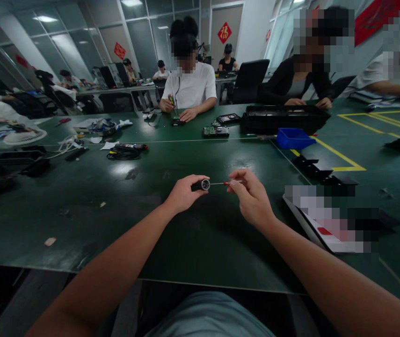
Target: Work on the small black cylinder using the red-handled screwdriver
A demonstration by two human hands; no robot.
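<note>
My left hand (185, 193) is closed around a short black screwdriver handle (201, 185) with a silver collar at its end. A thin metal bit (217, 183) with a red band runs from the collar to my right hand (249, 196), which pinches its far end between thumb and fingers. Both hands hover just above the dark green table (115, 210), near its middle.
A flat box (329, 229) lies right of my right hand. Farther back sit a blue bin (293, 139), a long black tray (284, 119), hard drives (215, 131), and black cables (124, 152). Across the table, people work at their own places.
</note>
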